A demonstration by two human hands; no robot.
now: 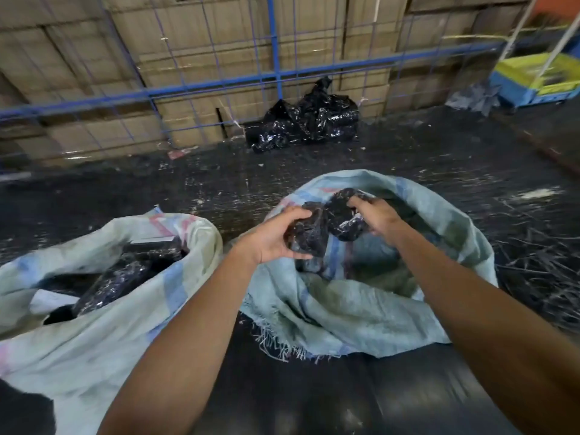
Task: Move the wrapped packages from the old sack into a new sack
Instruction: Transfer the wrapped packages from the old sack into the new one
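Over the mouth of the right-hand woven sack (361, 296), both hands hold black plastic-wrapped packages. The left hand (276, 235) has its fingers and thumb curled round one black wrapped package (306, 235), gripping it above the sack's near-left rim. The right hand (375, 215) has its fingers curled down over a second black wrapped package (343, 215), which touches the first and sits just beyond it, above the sack's opening. This pale blue-green sack stands open on the dark floor (219, 183), its near edge frayed into loose threads, and a dark bundle shows inside below the left hand's package.

To the left, just beside it, a second pale woven sack (103, 309) lies open and slumped, with several more black wrapped packages (125, 277) lying in its mouth; a white paper label shows among them. The two sacks are near each other but their rims do not clearly touch.

At the far edge of the floor, a crumpled heap of black plastic (309, 119) lies against a blue wire fence (273, 58), behind which stacked cardboard boxes (204, 36) rise. In the far right corner stands a blue and yellow crate (533, 76). Loose dark strands are scattered on the floor along the right edge.
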